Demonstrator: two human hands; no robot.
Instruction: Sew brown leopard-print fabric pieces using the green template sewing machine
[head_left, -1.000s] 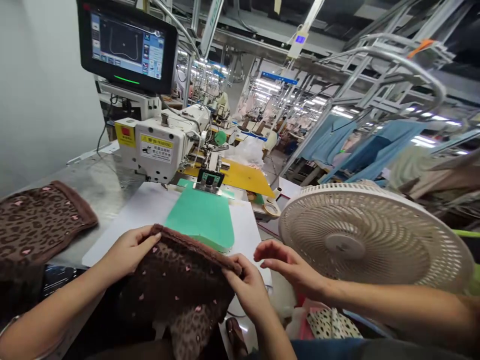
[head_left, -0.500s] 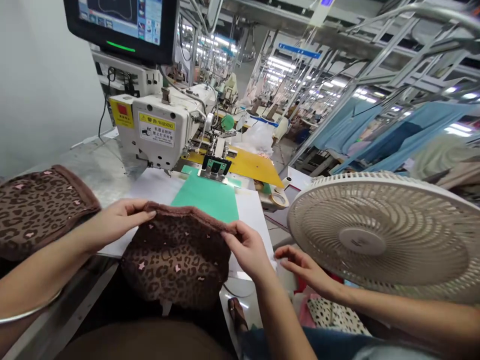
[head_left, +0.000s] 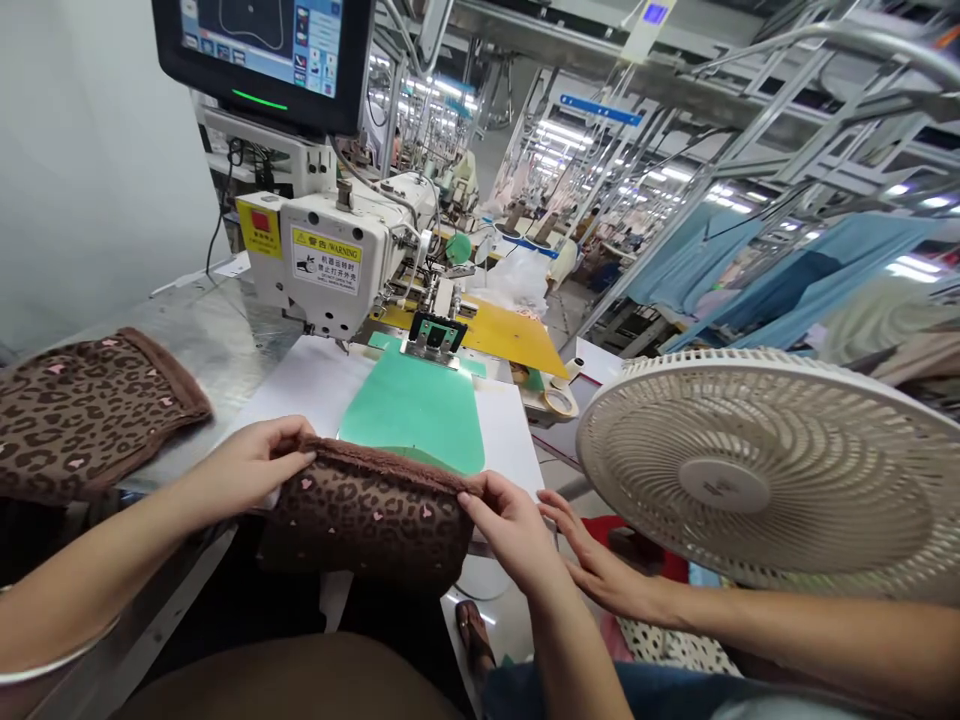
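A brown leopard-print fabric piece (head_left: 375,520) with a fuzzy brown edge and small pink marks hangs over the near edge of the work surface. My left hand (head_left: 259,465) pinches the left end of its fuzzy edge. At the right end of that edge, my right hand (head_left: 514,520) pinches it between thumb and fingers. The edge is stretched between both hands, just in front of a green sheet (head_left: 416,405) lying on white sheets (head_left: 289,385). Behind the green sheet stands a white sewing machine (head_left: 330,260) with a black-and-metal clamp (head_left: 437,335).
Another leopard-print piece (head_left: 90,415) lies on the metal table at left. Another person's hand (head_left: 600,570) reaches in at right, close to my right hand. A large white fan (head_left: 750,480) stands at right, a monitor (head_left: 262,60) at upper left.
The fabric's fuzzy edge and both my hands sit slightly lower in view, and its hanging part looks more folded. The other person's hand has spread and come nearer my right hand.
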